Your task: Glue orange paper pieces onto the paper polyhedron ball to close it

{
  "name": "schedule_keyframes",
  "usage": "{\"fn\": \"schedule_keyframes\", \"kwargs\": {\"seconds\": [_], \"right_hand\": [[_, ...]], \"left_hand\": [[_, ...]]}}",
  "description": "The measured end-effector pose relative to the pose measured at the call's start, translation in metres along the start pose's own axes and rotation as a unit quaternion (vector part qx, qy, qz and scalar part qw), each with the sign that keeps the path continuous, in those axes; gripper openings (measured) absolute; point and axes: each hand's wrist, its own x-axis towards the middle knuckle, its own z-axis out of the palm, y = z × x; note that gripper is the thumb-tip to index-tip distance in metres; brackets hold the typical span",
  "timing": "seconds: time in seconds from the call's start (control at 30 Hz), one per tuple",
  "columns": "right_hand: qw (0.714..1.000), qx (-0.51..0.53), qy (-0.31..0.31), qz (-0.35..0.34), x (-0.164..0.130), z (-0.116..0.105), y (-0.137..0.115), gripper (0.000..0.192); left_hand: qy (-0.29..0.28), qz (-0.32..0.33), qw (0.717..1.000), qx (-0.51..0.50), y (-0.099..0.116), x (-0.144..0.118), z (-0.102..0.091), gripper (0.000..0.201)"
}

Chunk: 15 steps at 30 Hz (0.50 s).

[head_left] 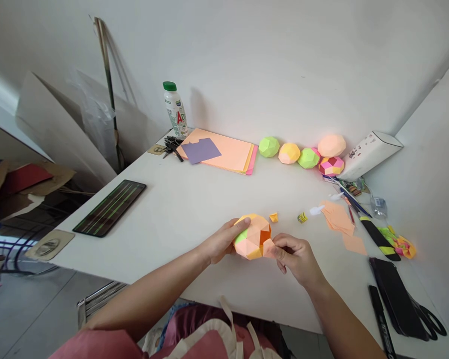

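Near the front edge of the white table point(179, 209), the left hand point(220, 243) cups a paper ball point(252, 238) while the right hand point(297, 255) pinches a peach flap at its lower right — bare tabletop lies open to the left and beyond. The ball is roundish with no clear long axis, its orange hollow facing up and right; its underside is hidden. Farther off lie a paper scrap point(273, 217), a phone point(110, 207), a paper stack point(220, 151) and finished balls point(303, 152) by the wall — scissors point(428, 314) are partly cut off.

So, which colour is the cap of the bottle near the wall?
Green. The cap tops the white bottle by the wall, seen clearly in the head view.
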Motion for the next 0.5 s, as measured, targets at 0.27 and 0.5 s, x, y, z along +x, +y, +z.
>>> {"fn": "schedule_keyframes", "kwargs": {"seconds": [0.27, 0.5], "right_hand": [[0.998, -0.028, -0.054, 0.036, 0.0019, -0.0046, -0.0057, 0.029], [0.998, -0.040, -0.048, 0.011, -0.0023, -0.0007, -0.0080, 0.027]], "left_hand": [[-0.022, -0.020, 1.000, 0.003, -0.0016, -0.0005, 0.0001, 0.064], [-0.029, -0.047, 0.998, -0.010, -0.0070, 0.0040, -0.0009, 0.067]]}}
